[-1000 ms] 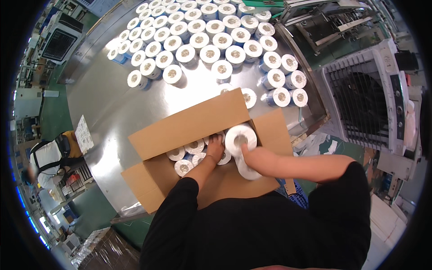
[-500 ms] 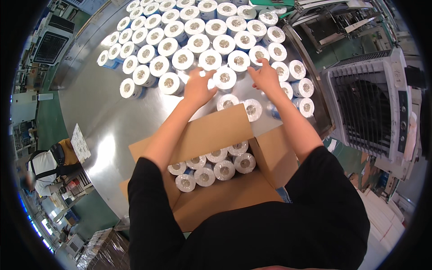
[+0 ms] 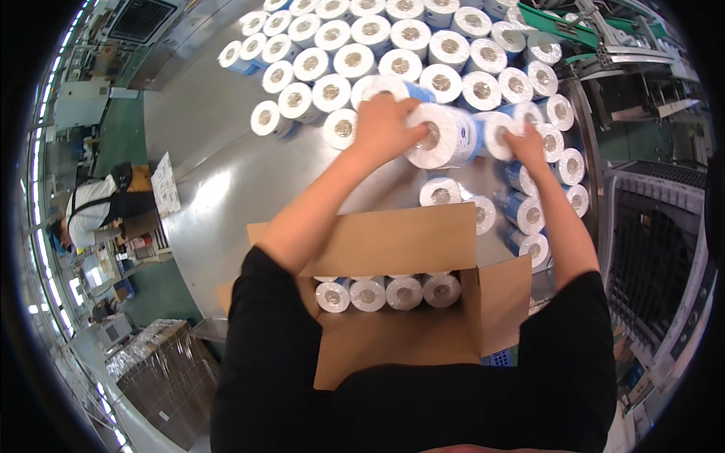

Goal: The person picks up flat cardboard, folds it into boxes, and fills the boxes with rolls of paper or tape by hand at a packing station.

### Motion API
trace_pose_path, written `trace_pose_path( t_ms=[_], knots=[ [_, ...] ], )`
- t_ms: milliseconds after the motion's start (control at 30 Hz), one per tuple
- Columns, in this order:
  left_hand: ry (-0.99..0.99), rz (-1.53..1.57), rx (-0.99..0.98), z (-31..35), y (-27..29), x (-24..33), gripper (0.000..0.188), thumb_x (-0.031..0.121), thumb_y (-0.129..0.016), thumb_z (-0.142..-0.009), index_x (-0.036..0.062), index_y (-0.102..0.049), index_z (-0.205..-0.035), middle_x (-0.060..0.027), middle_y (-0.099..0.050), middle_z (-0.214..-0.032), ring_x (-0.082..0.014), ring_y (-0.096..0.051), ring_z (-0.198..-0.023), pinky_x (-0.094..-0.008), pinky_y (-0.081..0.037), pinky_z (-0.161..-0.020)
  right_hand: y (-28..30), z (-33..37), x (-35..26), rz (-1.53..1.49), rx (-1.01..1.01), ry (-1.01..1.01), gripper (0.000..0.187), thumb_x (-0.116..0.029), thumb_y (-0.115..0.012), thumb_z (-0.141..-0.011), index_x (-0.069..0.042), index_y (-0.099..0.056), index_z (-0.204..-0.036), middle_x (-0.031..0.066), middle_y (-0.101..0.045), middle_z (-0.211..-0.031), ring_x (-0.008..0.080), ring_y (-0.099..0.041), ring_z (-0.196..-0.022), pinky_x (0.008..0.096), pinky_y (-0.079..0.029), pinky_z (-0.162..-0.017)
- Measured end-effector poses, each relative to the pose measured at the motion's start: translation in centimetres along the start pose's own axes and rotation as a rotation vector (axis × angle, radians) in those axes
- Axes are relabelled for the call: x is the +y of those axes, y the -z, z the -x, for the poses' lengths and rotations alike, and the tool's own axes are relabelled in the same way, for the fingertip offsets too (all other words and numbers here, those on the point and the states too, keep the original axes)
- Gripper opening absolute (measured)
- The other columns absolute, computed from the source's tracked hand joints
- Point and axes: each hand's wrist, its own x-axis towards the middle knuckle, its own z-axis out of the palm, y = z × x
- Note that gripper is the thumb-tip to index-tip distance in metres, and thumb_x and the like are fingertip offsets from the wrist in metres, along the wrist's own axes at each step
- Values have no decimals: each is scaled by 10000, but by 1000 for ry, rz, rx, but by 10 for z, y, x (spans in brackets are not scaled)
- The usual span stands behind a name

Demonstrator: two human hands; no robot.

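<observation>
My left hand [image 3: 387,124] is closed on a wrapped paper roll [image 3: 445,136], white with a blue-printed side, its thumb at the core end. A second tilted roll [image 3: 384,85] lies against its fingers. My right hand [image 3: 529,145] grips another paper roll [image 3: 495,136] by its end, and one more roll [image 3: 527,113] touches its fingertips. These rolls are tilted and slightly blurred above the metal table [image 3: 226,177]. Nearer my body stands an open cardboard box [image 3: 393,245] with a row of upright rolls [image 3: 368,294] showing inside; its raised flap hides part of the inside.
Many upright paper rolls [image 3: 355,60] crowd the table's far side. Two more rolls [image 3: 440,191] stand just beyond the box flap, and several [image 3: 525,211] line the right edge. A grey slatted machine [image 3: 657,241] is at right. A person [image 3: 94,204] is at far left.
Both hands have closed on rolls and tilted them up off the table, where before the fingers were spread around them. The view has shifted, so the scene sits further right.
</observation>
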Motion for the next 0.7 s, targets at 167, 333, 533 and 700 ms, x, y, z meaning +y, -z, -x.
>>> trace_pose_path(
  t_ms=[167,333,533,700],
  knots=[
    [281,1206,-184,180,136,-14,397,140,-609,-838,-13,-540,-1198,-136,-614,-1133,-212,-607,-1019,-330,-489,-892,140,154,-68,-182,167,320,590,-83,-713,-739,63,-433,-1237,89,-656,-825,137,-606,-667,260,-492,-589],
    [222,179,-574,312,126,-1,354,265,-729,-702,130,-671,-1025,-89,-634,-881,-251,-583,-826,-370,-468,-747,146,283,-165,254,-573,1189,686,-200,-767,-704,-7,-399,-1250,140,-631,-849,288,-639,-650,377,-531,-587],
    [-203,-536,-538,391,28,-82,365,304,-720,-664,155,-680,-995,-108,-605,-925,-305,-482,-1055,-373,-419,-865,-47,371,-182,210,-1174,677,608,-160,-572,-808,87,-283,-1283,222,-622,-711,384,-625,-656,449,-500,-563],
    [-228,-266,-1094,271,108,-45,339,399,-655,-802,181,-680,-1061,-128,-621,-1101,-261,-566,-1035,-362,-474,-831,-205,391,-141,190,-1018,560,610,-101,-556,-800,185,-274,-1259,283,-615,-756,384,-634,-706,436,-510,-618]
  ],
)
